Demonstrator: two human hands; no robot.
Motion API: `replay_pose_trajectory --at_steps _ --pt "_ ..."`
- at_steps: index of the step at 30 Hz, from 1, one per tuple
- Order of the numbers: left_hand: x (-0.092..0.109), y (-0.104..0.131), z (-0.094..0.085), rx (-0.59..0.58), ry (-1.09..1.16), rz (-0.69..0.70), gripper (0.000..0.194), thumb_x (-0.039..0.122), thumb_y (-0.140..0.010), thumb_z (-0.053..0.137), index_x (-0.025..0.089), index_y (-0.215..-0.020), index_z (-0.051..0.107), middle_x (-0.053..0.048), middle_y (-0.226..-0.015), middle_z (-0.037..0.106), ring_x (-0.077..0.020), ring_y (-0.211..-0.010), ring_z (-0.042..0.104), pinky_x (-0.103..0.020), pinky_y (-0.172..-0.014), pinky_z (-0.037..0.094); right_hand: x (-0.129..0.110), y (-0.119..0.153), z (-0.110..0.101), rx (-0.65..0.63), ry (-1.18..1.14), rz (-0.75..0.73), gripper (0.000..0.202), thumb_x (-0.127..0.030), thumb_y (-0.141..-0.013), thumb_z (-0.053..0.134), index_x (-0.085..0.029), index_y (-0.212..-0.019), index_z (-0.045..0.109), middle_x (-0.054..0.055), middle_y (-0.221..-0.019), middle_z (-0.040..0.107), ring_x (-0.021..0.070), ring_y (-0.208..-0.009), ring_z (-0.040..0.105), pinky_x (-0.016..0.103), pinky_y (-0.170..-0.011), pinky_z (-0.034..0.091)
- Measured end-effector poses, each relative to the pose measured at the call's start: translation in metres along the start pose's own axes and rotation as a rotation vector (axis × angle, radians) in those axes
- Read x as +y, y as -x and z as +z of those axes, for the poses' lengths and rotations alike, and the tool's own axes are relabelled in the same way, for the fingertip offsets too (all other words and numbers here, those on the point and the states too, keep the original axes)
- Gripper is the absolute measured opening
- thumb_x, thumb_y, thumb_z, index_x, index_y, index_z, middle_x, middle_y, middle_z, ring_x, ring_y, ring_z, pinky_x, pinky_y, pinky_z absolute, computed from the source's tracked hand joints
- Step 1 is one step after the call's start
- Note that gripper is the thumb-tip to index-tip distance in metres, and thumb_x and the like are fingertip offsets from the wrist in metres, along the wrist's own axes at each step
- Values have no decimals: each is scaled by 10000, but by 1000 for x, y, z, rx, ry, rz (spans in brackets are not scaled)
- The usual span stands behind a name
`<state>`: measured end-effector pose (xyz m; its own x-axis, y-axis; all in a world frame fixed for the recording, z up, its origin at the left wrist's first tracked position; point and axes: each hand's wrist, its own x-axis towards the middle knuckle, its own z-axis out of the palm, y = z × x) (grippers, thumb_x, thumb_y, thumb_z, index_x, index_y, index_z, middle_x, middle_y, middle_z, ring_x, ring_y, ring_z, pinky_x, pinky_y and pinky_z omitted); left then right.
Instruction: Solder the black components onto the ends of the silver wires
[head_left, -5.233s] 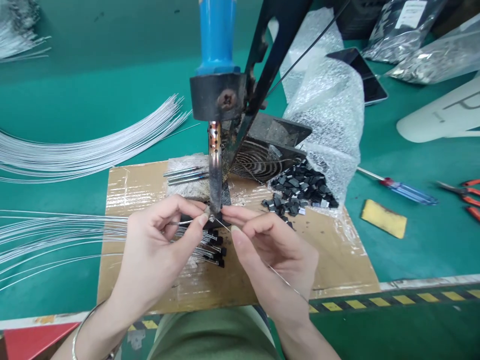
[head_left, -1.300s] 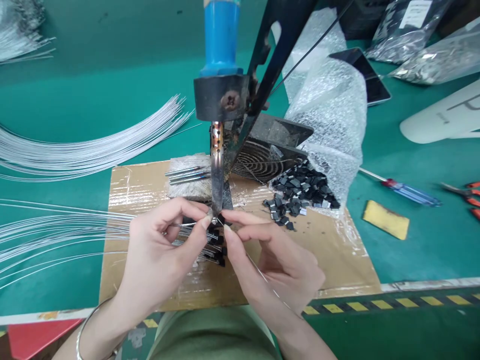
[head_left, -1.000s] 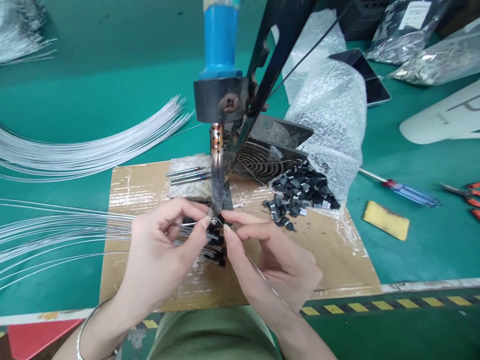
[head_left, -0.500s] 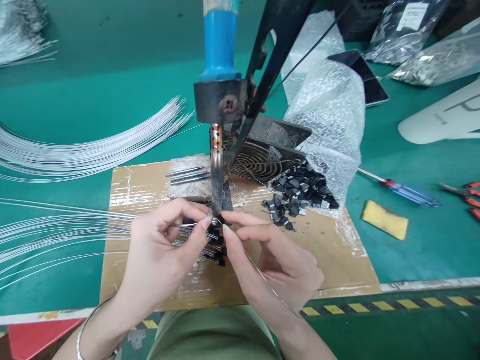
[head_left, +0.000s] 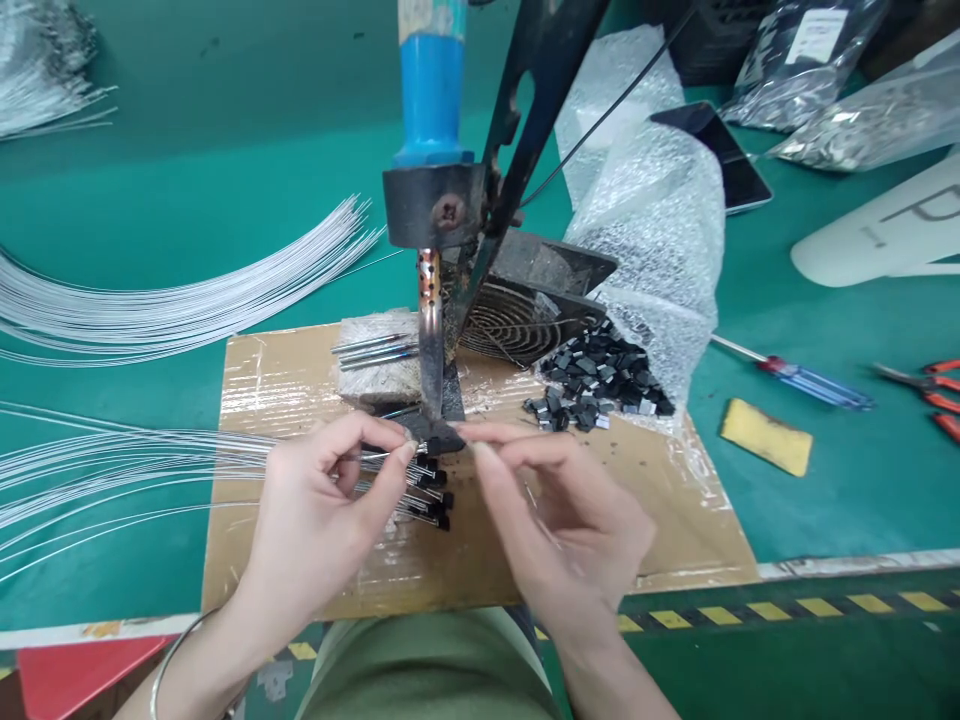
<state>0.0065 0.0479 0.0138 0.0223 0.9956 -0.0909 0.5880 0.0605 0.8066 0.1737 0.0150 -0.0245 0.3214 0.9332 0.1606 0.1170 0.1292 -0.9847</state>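
My left hand (head_left: 330, 500) is closed, thumb and forefinger pinching a thin white wire near its end, just left of the iron's tip. A small black part (head_left: 444, 440) sits at that end, below the soldering iron (head_left: 430, 330), which points down from a black stand. My right hand (head_left: 555, 510) is pinched just right of the black part. A thin strand of solder wire (head_left: 531, 493) shows in places along its palm; its end is hidden by the fingers. Beneath my hands lie several white wires (head_left: 247, 450) with black ends (head_left: 437, 500).
A cardboard sheet (head_left: 675, 530) covers the work spot. Loose black parts (head_left: 600, 370) spill from a foam bag (head_left: 652, 210). A coiled black holder (head_left: 517, 315) stands behind the iron. A wire bundle (head_left: 225, 290) lies left; a screwdriver (head_left: 810, 382), yellow sponge (head_left: 766, 436) and pliers (head_left: 930, 383) lie right.
My right hand has drawn back to the right from the iron's tip, and its solder strand has come away from the joint. My left hand has shifted slightly left and down.
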Motion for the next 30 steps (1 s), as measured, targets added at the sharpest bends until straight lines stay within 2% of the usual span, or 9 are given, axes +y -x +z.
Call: replay_pose_trajectory --at_steps 3,5,9,12,15,19,23,26,30 --pt "-7 5 0 19 -68 34 96 246 -888 733 235 -799 769 -12 -856 804 -138 -594 604 -274 -580 493 9 -10 -19 260 51 54 86 -232 -955 745 -201 -881 712 -28 -684 700 142 -612 679 278 -626 554" --pt "-13 9 0 18 -89 71 67 234 -901 737 242 -859 788 -28 -954 821 -195 -848 740 -314 -803 573 20 -16 -37 336 -39 75 234 -339 -973 710 -184 -799 737 -7 -679 668 152 -607 648 304 -616 534" --pt "-22 15 -11 62 -115 124 81 236 -930 745 260 -990 793 -35 -1086 807 -225 -1077 727 -372 -1021 531 42 -23 -71 476 -210 142 469 -529 -964 606 -133 -852 829 119 -798 758 233 -702 720 395 -638 569" --pt "-26 7 -34 183 -190 141 57 246 -952 736 258 -997 770 -27 -1105 787 -216 -1083 707 -375 -1062 504 52 -24 -84 468 -201 136 481 -527 -956 589 -137 -851 849 118 -699 733 225 -609 695 385 -566 535" --pt "-34 -25 -63 312 -415 161 154 344 -997 672 212 -1025 747 -54 -1124 778 -239 -1071 694 -387 -1053 494 56 -24 -84 454 -173 123 493 -551 -940 597 -153 -778 839 114 -609 697 218 -510 647 388 -497 493" --pt "-57 -92 -92 246 -621 130 219 336 -973 644 161 -1039 757 -107 -1061 751 -272 -948 680 -420 -957 480 56 -24 -77 494 -122 130 488 -565 -925 628 -191 -675 816 135 -626 717 237 -489 648 413 -458 489" --pt "-84 -140 -98 140 -643 129 134 264 -892 702 166 -974 741 -109 -990 684 -286 -998 639 -409 -955 466 57 -23 -75 530 -159 152 480 -537 -911 677 -158 -640 794 140 -653 734 226 -489 649 405 -462 494" --pt "-94 -151 -98 140 -608 140 65 260 -867 703 197 -863 715 -78 -914 655 -269 -967 619 -384 -920 463 57 -22 -74 521 -167 159 447 -515 -915 704 -145 -686 804 129 -681 750 215 -534 667 390 -517 511" --pt "-94 -146 -105 208 -506 153 158 371 -872 717 217 -842 736 -48 -921 703 -229 -889 634 -367 -904 462 56 -21 -73 511 -151 145 440 -520 -909 728 -156 -671 800 120 -665 743 215 -527 656 392 -505 502"
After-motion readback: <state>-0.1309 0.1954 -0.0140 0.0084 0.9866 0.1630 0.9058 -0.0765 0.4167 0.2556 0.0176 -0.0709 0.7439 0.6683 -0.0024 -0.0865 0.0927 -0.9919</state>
